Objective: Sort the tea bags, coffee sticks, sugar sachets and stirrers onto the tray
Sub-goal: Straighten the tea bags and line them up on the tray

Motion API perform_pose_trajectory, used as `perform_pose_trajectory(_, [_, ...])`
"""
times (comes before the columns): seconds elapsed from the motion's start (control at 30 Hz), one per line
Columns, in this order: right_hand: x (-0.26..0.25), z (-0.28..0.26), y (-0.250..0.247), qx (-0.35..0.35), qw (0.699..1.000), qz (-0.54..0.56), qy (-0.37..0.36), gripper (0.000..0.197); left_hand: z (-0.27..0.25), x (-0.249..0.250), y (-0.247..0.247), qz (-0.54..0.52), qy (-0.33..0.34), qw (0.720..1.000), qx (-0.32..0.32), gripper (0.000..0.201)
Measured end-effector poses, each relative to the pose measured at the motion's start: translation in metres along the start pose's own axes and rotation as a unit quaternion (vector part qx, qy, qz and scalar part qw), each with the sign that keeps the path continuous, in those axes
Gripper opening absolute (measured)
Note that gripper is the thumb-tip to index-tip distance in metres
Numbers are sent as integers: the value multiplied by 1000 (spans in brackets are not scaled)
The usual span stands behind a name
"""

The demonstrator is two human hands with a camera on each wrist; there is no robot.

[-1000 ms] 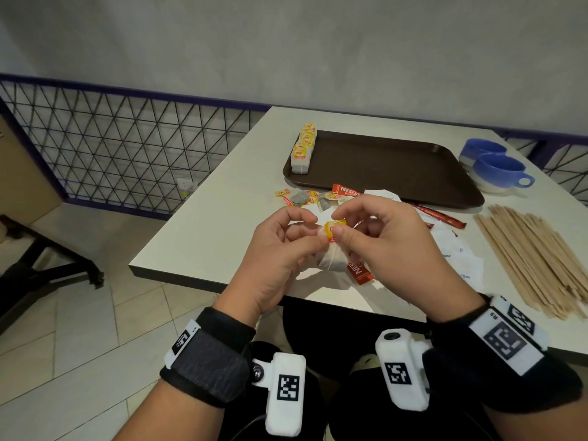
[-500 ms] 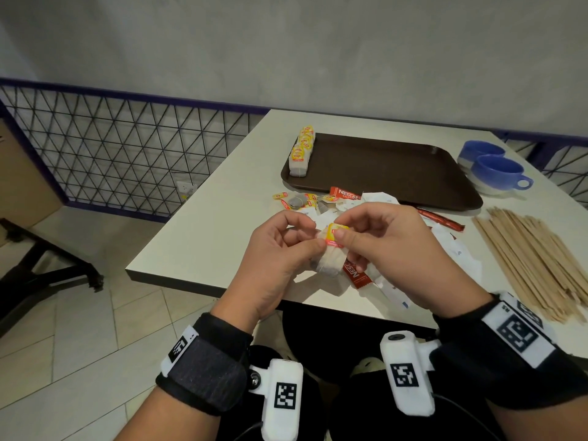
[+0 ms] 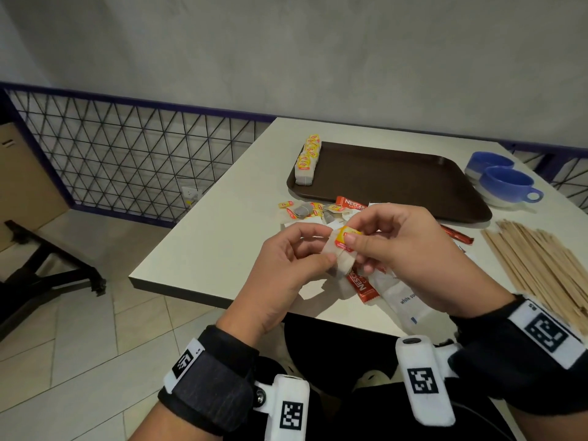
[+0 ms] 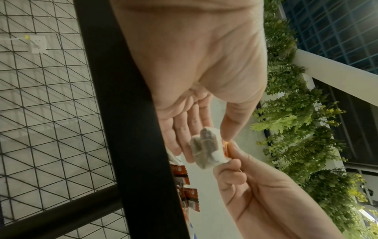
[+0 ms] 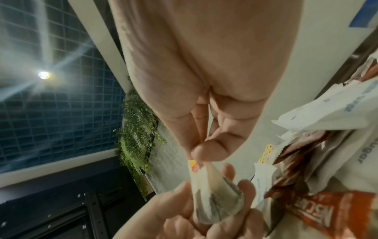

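Head view shows both hands pinching 1 tea bag [image 3: 342, 254] over the table's near edge. Left hand [image 3: 286, 268] and right hand [image 3: 410, 246] curl round it. Only tea bags stand at the tray's [image 3: 397, 186] left edge; coffee sticks [image 3: 361, 283], sugar sachets [image 3: 401, 297] and stirrers [image 3: 541, 265] wait.

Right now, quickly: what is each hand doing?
Left hand: closed, fingers gripping the tea bag.
Right hand: closed, thumb and fingers pinching the same tea bag's yellow tag.

The coffee stick [image 3: 350, 203] reads "NESCAFE"; the sugar sachet [image 3: 402, 299] reads "white su".
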State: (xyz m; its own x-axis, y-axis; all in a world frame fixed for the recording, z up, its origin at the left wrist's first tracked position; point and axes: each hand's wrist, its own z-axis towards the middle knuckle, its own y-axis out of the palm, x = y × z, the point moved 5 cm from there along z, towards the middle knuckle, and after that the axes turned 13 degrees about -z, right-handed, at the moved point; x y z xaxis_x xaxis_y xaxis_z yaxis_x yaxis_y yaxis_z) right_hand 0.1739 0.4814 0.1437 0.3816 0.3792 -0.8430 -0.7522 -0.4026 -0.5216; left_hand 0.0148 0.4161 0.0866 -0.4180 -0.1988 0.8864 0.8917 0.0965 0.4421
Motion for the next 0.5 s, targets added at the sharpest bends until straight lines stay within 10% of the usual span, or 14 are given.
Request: perform_pose_trajectory(0.5, [-4,7,-8,-66,996,-43,32,8,0,1,3,31,2,999,-19,31])
